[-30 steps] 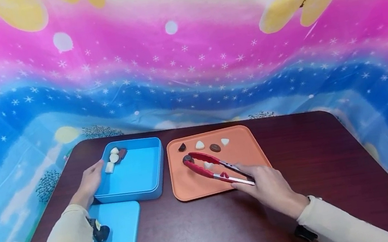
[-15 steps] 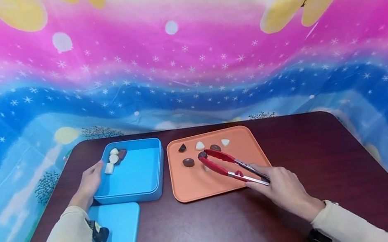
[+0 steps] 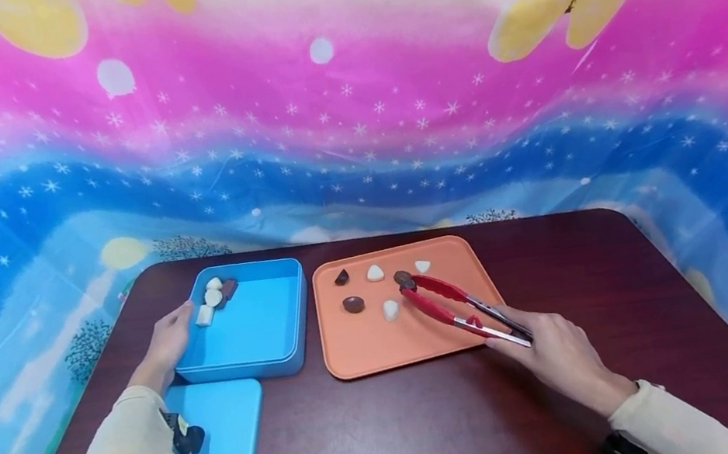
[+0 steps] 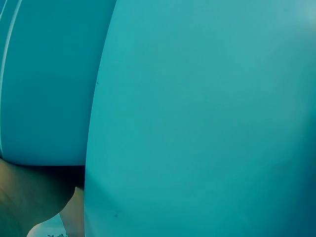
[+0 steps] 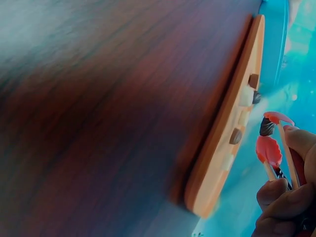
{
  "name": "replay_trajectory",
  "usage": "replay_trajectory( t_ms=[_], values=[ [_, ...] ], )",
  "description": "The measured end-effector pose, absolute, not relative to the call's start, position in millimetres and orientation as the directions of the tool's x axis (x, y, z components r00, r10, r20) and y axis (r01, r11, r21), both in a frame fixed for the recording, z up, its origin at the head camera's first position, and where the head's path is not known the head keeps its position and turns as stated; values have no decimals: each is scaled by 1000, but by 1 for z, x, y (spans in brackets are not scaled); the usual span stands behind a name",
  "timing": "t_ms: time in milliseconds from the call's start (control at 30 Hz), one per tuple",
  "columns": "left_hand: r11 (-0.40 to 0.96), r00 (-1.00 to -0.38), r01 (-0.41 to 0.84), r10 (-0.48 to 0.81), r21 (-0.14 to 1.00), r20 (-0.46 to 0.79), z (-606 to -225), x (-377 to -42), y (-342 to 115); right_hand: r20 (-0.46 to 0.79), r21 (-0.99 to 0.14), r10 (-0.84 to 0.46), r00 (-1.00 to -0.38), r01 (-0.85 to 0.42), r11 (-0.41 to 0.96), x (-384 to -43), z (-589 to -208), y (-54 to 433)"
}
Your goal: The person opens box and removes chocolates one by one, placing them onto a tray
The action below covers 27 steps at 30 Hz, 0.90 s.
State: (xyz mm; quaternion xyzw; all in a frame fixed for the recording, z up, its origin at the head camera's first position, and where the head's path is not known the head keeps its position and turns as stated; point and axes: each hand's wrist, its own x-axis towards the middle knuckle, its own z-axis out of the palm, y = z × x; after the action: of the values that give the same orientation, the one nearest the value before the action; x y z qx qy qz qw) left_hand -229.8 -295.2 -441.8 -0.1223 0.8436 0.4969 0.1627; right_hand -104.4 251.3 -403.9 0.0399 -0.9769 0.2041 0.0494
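Note:
My right hand (image 3: 560, 355) grips red-and-metal tongs (image 3: 436, 312), their tips pinching a dark ribbed chocolate (image 5: 266, 127). In the head view this piece overlaps a brown oval chocolate (image 3: 402, 275) on the orange tray (image 3: 369, 356). Around it on the tray lie a dark oval chocolate (image 3: 353, 305), a dark wedge (image 3: 342, 277) and three white chocolates, one of them (image 3: 390, 309) left of the tongs. At the left, my left hand (image 3: 171, 344) holds the side wall of a blue box (image 3: 301, 338), thumb by the rim. White chocolates (image 3: 214, 297) and a brown one (image 3: 228, 289) sit in the box's far left corner.
A blue lid (image 3: 227, 443) lies on the dark wooden table (image 3: 341, 450) in front of the box, partly under my left forearm. The box and tray stand side by side with a narrow gap. A printed cloth (image 3: 351, 142) hangs behind the table.
My right hand has moved right across the tray with the tongs and the ribbed chocolate, uncovering the dark oval and the near white chocolate. My left hand stays at the box.

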Motion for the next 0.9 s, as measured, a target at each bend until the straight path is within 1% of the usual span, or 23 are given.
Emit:
replay_trajectory(
  t_ms=[100,433,700,900],
  values=[
    [483,-917,-364,-36,796,-397,-442,-229,-295,88,-382,-53,-995,-83,921,-103,-407,257],
    [482,-915,-372,-49,793,-400,-440,-231,-296,80,-349,-48,-996,-73,934,-102,-410,268],
    [485,-924,-347,-29,803,-382,-443,-233,-298,48,-330,-41,-998,-55,943,-97,-410,272],
    [477,-918,-364,-39,800,-394,-443,-233,-297,54,-320,-40,-998,-55,946,-95,-411,276]
  ],
)
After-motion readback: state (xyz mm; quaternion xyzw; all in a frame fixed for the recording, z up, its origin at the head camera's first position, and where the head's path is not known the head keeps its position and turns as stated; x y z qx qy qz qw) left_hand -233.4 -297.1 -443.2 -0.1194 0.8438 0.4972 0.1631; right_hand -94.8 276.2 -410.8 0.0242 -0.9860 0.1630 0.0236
